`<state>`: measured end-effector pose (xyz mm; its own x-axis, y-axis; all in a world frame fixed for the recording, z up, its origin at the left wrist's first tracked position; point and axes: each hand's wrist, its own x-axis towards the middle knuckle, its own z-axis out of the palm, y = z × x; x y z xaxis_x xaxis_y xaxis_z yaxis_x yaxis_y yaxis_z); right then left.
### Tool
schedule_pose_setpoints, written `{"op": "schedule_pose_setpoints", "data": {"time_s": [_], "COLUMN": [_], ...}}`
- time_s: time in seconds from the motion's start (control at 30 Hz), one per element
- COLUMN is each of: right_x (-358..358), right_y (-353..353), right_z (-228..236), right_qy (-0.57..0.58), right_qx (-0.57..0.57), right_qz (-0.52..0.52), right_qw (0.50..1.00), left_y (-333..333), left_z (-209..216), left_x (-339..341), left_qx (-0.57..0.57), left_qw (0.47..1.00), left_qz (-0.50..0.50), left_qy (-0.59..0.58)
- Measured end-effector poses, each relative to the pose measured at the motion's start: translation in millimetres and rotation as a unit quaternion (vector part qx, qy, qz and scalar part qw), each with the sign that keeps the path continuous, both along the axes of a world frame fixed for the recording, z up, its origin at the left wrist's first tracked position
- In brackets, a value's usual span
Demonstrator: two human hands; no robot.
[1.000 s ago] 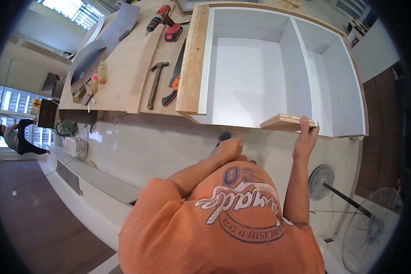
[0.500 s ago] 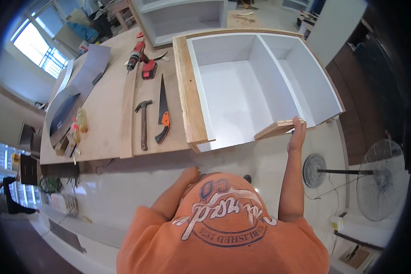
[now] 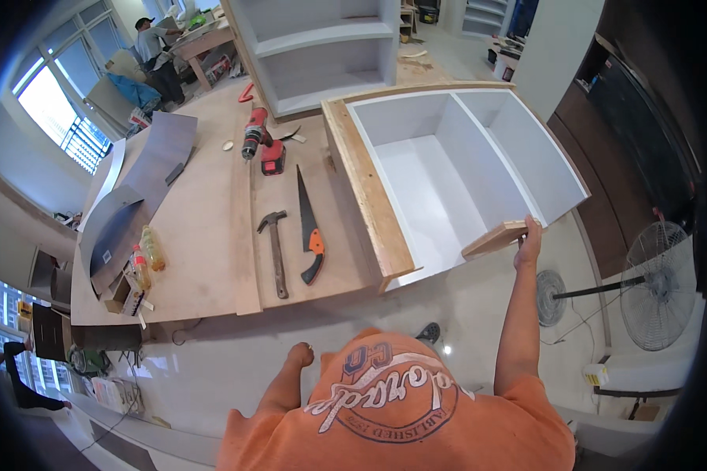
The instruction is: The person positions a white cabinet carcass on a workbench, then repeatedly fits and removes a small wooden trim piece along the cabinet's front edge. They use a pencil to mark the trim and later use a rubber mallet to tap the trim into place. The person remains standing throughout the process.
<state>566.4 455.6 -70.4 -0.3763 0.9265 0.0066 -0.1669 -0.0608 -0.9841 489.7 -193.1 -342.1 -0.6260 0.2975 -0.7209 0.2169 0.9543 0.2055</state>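
My right hand grips the end of a short plywood piece at the near edge of a white-lined wooden cabinet. The cabinet lies open side up, split by a white divider. My left hand hangs low beside my body, fingers curled; whether they hold anything is hidden. Left of the cabinet, on the worktable, lie a handsaw with an orange and black handle and a claw hammer. A red cordless drill stands farther back.
Behind the cabinet rises a grey shelf unit. Curved grey sheets and bottles occupy the table's left side. A pedestal fan is on the right, its cord along the floor. Another person works at a far table.
My view has tilted up, bringing the other person into sight. My left hand has moved away from my belly. My right hand still grips the plywood piece; the cabinet looks slightly farther from the saw.
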Motion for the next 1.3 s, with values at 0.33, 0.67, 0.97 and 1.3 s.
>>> {"op": "schedule_pose_setpoints", "data": {"time_s": [0.33, 0.67, 0.97, 1.3], "right_x": [3.8, 17.1, -6.9, 9.2], "right_y": [17.9, 34.5, -17.5, -19.5], "right_z": [-16.9, -41.7, 16.3, 24.5], "right_qy": [0.019, 0.026, -0.001, -0.006], "right_qx": [-0.012, 0.064, 0.018, 0.004], "right_qz": [0.018, -0.001, -0.011, -0.004], "right_qw": [1.000, 0.998, 1.000, 1.000], "left_y": [52.6, 26.4, 7.2, 14.8], "left_z": [7.2, -0.4, -30.3, -47.6], "left_x": [-10.2, -31.9, -24.8, -38.6], "left_qx": [0.095, 0.113, 0.144, 0.158], "left_qw": [0.986, 0.982, 0.985, 0.981], "left_qz": [-0.133, -0.146, -0.080, -0.095], "left_qy": [0.018, 0.046, 0.046, 0.052]}}
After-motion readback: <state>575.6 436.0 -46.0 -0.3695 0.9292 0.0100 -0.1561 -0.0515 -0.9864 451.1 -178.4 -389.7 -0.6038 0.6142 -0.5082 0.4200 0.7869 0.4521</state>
